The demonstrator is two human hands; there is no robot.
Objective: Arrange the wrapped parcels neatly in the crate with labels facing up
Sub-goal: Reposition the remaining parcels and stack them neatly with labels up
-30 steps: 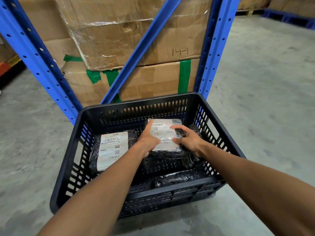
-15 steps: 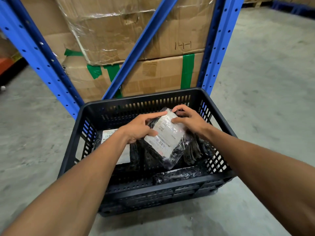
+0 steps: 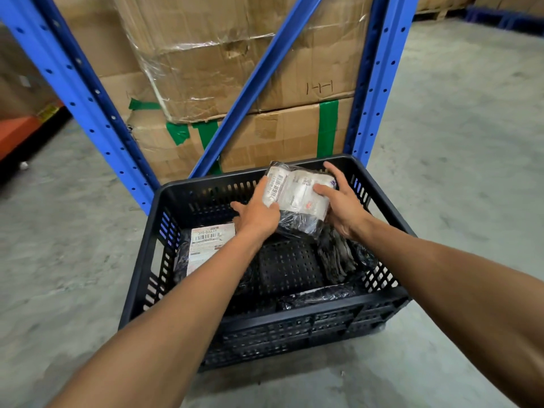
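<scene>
Concrete floor (image 3: 441, 142) and blue racking (image 3: 88, 92) surround a black crate (image 3: 294, 322). Above its far end, the left hand (image 3: 257, 214) and right hand (image 3: 343, 206) clamp a wrapped parcel (image 3: 297, 195), label facing up. Below-left of this grip a labelled parcel (image 3: 206, 245) lies flat inside; dark parcels (image 3: 335, 254) sit beneath it.

Two bare forearms enter from the lower edge, no sleeves visible up to the frame border. Left hand (image 3: 257, 216) and right hand (image 3: 344, 207) both bare: no gloves, rings, watch or wristband. Fingers (image 3: 334, 172) bare too, short nails, detail too small to tell. Faint hair on the forearms behind the fingers.
</scene>
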